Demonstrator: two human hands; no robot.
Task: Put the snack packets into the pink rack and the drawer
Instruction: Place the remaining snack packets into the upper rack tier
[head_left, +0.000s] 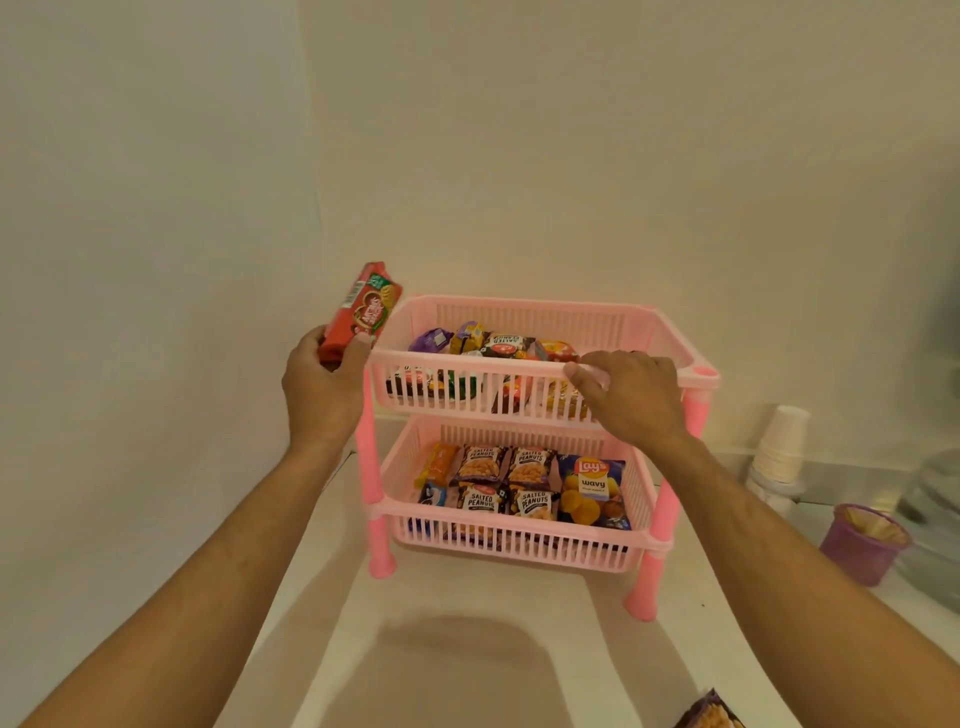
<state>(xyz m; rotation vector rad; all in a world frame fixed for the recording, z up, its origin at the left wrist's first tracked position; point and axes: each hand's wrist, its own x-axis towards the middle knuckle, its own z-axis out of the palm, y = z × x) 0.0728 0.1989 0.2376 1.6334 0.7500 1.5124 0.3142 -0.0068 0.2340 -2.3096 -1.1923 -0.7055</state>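
Note:
A two-tier pink rack (524, 543) stands on the white counter against the wall. Its top basket (467, 366) holds several mixed snack packets; the bottom basket holds salted-peanut packets (480, 465) and a blue Lay's packet (592, 486). My left hand (319, 387) grips a red biscuit packet (361, 309) upright just left of the top basket's corner. My right hand (631, 395) rests on the top basket's front rim, fingers curled over it. The drawer is not in view.
A stack of white paper cups (779, 447) and a purple container (865, 543) stand to the right of the rack. Another snack packet (711, 714) peeks in at the bottom edge. The wall corner is close on the left.

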